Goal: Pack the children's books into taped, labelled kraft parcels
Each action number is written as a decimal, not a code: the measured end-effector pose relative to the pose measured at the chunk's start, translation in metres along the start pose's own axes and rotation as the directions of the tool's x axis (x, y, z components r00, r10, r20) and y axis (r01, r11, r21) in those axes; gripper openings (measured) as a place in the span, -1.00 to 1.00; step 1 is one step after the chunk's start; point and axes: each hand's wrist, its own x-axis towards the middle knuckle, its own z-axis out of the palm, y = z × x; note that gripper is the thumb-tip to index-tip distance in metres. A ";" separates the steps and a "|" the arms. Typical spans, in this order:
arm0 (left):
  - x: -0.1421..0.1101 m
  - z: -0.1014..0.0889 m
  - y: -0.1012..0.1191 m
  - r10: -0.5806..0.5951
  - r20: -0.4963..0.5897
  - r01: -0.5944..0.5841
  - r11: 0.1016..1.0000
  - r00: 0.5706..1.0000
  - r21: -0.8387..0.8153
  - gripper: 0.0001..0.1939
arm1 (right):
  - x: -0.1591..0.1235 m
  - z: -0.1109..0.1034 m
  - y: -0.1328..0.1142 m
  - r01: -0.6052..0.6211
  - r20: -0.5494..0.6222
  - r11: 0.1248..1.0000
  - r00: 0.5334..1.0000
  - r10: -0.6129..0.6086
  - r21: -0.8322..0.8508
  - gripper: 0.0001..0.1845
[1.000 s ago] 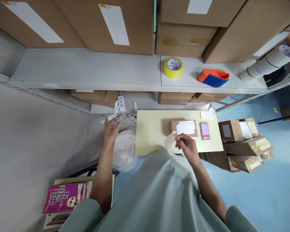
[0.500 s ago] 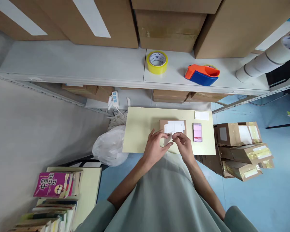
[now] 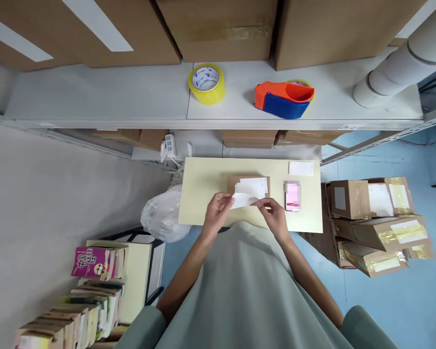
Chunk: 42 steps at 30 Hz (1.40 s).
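Note:
Stretched between both hands is a white label [image 3: 244,199], pinched at its two ends. My left hand [image 3: 217,209] grips its left end between thumb and fingers. At the other end, my right hand [image 3: 272,214] pinches the corner. Just behind the label lies a small cardboard box [image 3: 232,182] on the pale yellow table [image 3: 199,189], with white paper slips [image 3: 252,185] on its top. A phone [image 3: 292,196] with a pink screen lies to the right of my right hand. Near the back right corner rests a white card [image 3: 301,168].
On the shelf [image 3: 131,97] ahead are a yellow tape roll [image 3: 207,84], an orange and blue tape dispenser [image 3: 284,100] and white rolls [image 3: 396,68]. Taped parcels [image 3: 381,228] are stacked at right. A plastic bag [image 3: 167,213] and books [image 3: 90,300] are at left.
My hands have moved apart, the left one further left, and the label is now spread out flat between them. The camera view has shifted slightly.

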 end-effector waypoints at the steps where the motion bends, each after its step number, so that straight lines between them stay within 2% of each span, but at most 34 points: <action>1: 0.003 0.000 -0.002 -0.038 -0.013 0.038 0.999 0.999 -0.031 -0.43 | 0.005 -0.004 0.006 -0.015 -0.037 1.000 0.999 0.015 -0.008 -0.53; 4: 0.008 0.000 -0.005 -0.114 -0.011 0.112 0.989 0.993 -0.099 -0.43 | 0.016 -0.012 0.022 -0.059 -0.064 0.998 0.996 0.058 -0.017 -0.43; 12: 0.013 0.010 -0.011 -0.174 0.059 0.182 0.966 0.983 -0.184 -0.33 | 0.021 -0.012 0.041 -0.067 0.032 0.996 0.997 0.069 -0.064 -0.36; 19: 0.029 0.010 -0.045 -0.137 -0.017 0.137 0.990 0.990 -0.038 -0.29 | 0.028 -0.019 0.053 -0.039 -0.009 0.984 0.999 0.038 -0.172 -0.45; 25: 0.057 0.016 -0.076 -0.090 -0.056 0.089 0.996 0.994 -0.020 -0.31 | 0.049 -0.026 0.061 -0.042 -0.061 0.943 0.998 0.023 -0.329 -0.55; 29: 0.087 0.021 -0.087 0.041 -0.127 -0.023 0.990 0.991 0.143 -0.53 | 0.073 -0.017 0.061 -0.053 -0.079 0.882 0.997 0.018 -0.469 -0.60; 33: 0.109 0.026 -0.095 0.119 -0.172 -0.043 0.919 0.978 0.392 -0.77 | 0.091 -0.003 0.062 -0.112 -0.127 0.771 0.991 0.042 -0.627 -0.68; 37: 0.118 0.030 -0.102 0.176 -0.187 -0.045 0.835 0.967 0.549 -0.84 | 0.094 0.003 0.063 -0.145 -0.143 0.687 0.988 0.061 -0.712 -0.71; 42: 0.121 0.033 -0.108 0.210 -0.157 -0.070 0.782 0.965 0.619 -0.88 | 0.092 0.006 0.064 -0.140 -0.132 0.626 0.989 0.060 -0.767 -0.74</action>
